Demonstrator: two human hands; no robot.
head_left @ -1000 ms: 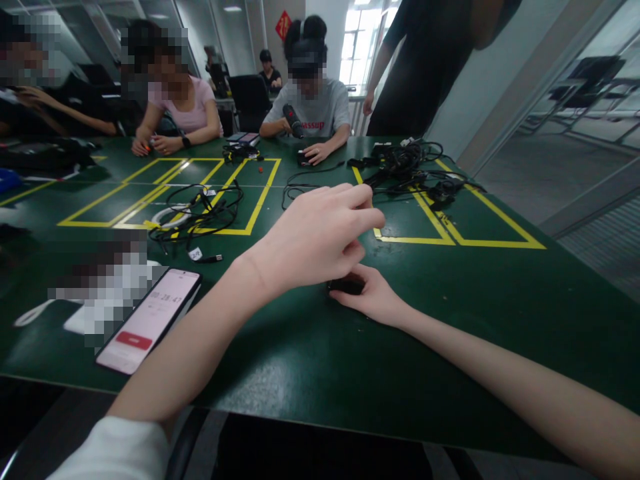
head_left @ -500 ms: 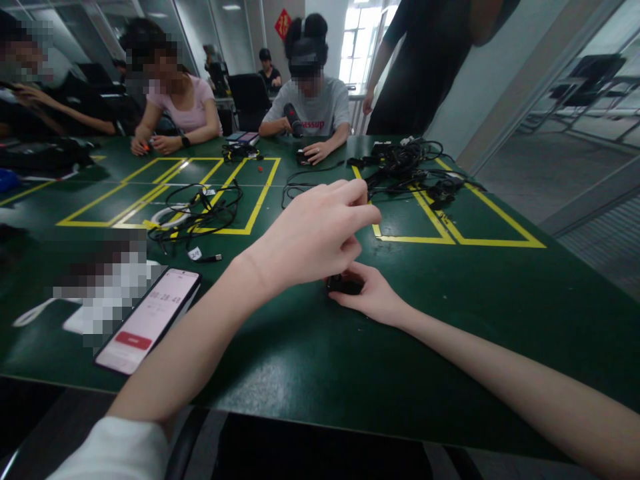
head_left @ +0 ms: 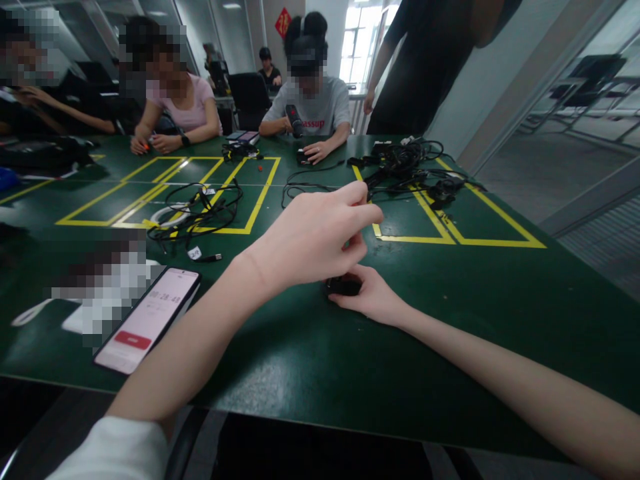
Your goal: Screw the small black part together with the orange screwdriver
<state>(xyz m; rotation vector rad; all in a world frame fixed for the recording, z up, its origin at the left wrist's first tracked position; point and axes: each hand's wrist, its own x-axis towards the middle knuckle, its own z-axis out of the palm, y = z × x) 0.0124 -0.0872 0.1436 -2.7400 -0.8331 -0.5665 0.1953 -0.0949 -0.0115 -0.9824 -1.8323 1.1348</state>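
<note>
My right hand [head_left: 373, 297] grips a small black object [head_left: 344, 287] on the green table [head_left: 300, 347], thumb on its near side. My left hand [head_left: 320, 233] is held just above and over it, with fingers curled and pressed together; whatever they hold, if anything, is hidden. The left hand covers the far part of the black object. To the left of my left forearm lies a phone [head_left: 150, 320] with a lit timer screen.
Tangled black cables [head_left: 410, 167] lie at the back right, another cable bundle [head_left: 220, 207] at centre left. A cable plug [head_left: 213, 257] with a white tag is nearer. Yellow tape [head_left: 500, 243] marks the table. People sit across; one person stands at the back right.
My left hand has shifted very slightly, its lower fingers a little more to the right. My right hand stays on the black object.
</note>
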